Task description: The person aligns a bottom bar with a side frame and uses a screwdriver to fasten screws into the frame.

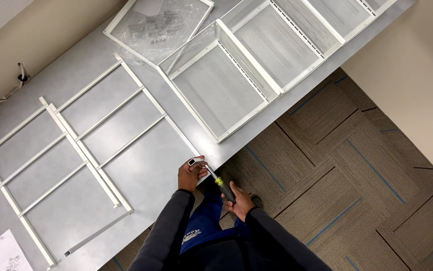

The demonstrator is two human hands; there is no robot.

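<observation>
My left hand [190, 175] grips the near end of a white metal ladder-like frame [126, 108] lying flat on the grey table [141, 170], right at the table's front edge. My right hand [239, 201] holds a screwdriver [221, 184] with a yellow and black handle. Its shaft points up-left to the frame end by my left fingers. A second white frame [36, 165] lies beside the first, to the left.
Several white mesh baskets [219, 90] stand in a row at the table's back right, one with a plastic bag [156, 25] in it. A loose white bar [98, 232] and an instruction sheet [1, 256] lie at the front left. Patterned carpet [352, 175] lies to the right.
</observation>
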